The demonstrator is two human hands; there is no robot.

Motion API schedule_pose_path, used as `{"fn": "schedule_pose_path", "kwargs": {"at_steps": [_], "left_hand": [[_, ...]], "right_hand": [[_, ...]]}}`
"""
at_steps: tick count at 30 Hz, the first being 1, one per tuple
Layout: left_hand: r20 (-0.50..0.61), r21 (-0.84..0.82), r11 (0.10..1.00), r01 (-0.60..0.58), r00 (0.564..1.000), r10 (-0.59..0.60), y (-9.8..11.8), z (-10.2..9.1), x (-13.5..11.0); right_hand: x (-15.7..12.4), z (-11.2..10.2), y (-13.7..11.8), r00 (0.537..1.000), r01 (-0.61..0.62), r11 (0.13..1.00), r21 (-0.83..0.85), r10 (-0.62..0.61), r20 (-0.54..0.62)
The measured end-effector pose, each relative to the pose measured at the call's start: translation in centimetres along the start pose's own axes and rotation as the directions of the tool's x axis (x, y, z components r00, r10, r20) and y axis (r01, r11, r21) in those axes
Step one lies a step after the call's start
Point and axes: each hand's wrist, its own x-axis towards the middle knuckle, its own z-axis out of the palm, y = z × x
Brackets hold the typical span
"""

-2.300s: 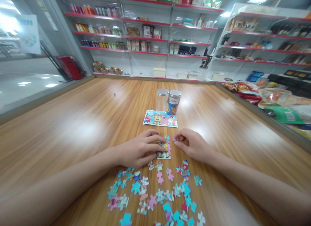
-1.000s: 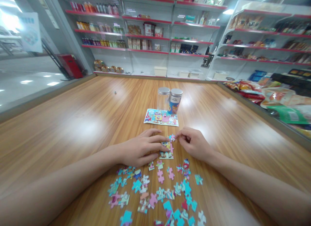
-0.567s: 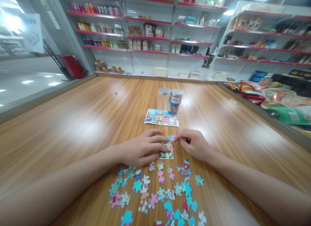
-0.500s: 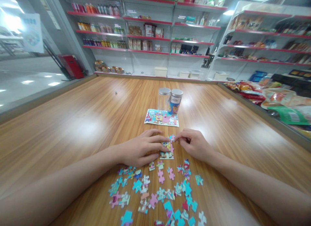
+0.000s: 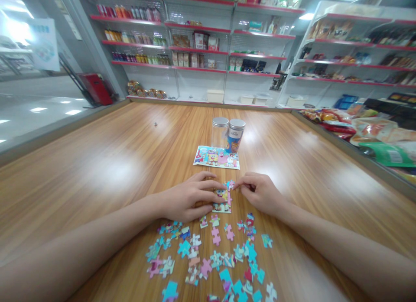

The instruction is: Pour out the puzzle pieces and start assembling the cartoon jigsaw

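Observation:
My left hand (image 5: 191, 198) lies spread, its fingertips resting on a small joined section of jigsaw puzzle (image 5: 222, 208) that shows a yellow cartoon face and partly disappears under the fingers. At the section's upper right corner, a pink and blue puzzle piece (image 5: 230, 184) meets the fingertips of my right hand (image 5: 260, 191), whose fingers are curled together. Nearer to me lie many loose pieces, among them a pink puzzle piece (image 5: 216, 236) and a cyan puzzle piece (image 5: 184, 248). Beyond my hands is a printed picture sheet (image 5: 216, 158) of cartoon figures.
Behind the sheet stand a clear jar (image 5: 220, 133) and a labelled jar (image 5: 235, 136), both with silver lids. A tiny object (image 5: 155, 124) sits farther left on the wooden table (image 5: 81, 189). Packaged goods (image 5: 383, 135) line the right side, and stocked shelves (image 5: 198, 48) the back.
The joined puzzle section has shifted very slightly left under my left hand. My right hand stays nearly still at the corner piece.

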Motion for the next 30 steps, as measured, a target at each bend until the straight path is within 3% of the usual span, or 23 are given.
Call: {"fn": "schedule_pose_path", "kwargs": {"at_steps": [21, 30], "left_hand": [[0.007, -0.010, 1.000, 0.021, 1.000, -0.021, 0.22, -0.17, 0.10], [-0.007, -0.021, 0.999, 0.035, 0.999, -0.035, 0.19, -0.03, 0.04]], "right_hand": [[-0.03, -0.07, -0.11, 1.000, 0.015, 0.999, 0.035, -0.015, 0.003], [-0.02, -0.02, -0.02, 0.995, 0.098, 0.986, 0.134, -0.100, 0.004]]}}
